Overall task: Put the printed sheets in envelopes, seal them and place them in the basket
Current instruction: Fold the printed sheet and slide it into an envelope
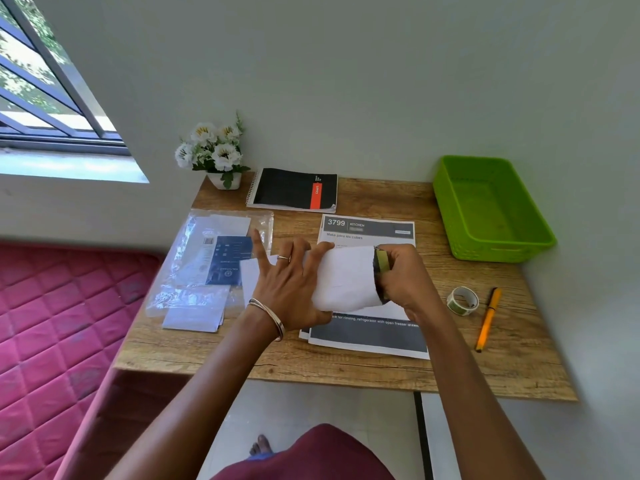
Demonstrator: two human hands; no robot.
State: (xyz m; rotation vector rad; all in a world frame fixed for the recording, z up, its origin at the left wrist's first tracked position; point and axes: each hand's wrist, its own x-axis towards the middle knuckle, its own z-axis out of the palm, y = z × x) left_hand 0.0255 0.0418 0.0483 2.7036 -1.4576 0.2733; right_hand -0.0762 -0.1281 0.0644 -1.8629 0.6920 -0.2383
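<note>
A stack of printed sheets [367,336] lies on the wooden desk [346,368], the top one headed "3799 KITCHEN". Above it both hands hold a folded printed sheet [346,278], white side up, curved into a loose roll with a dark printed edge at its right end. My left hand [287,282] presses on the sheet's left side with fingers spread. My right hand [405,275] grips the right end. White envelopes [194,315] lie at the left, partly under a clear plastic packet [211,258]. The green basket [491,209] stands empty at the back right.
A tape roll [463,300] and an orange pen [488,318] lie right of the sheets. A black spiral notebook [293,189] and a pot of white flowers [214,152] stand along the wall. A pink mattress [59,323] is left of the desk.
</note>
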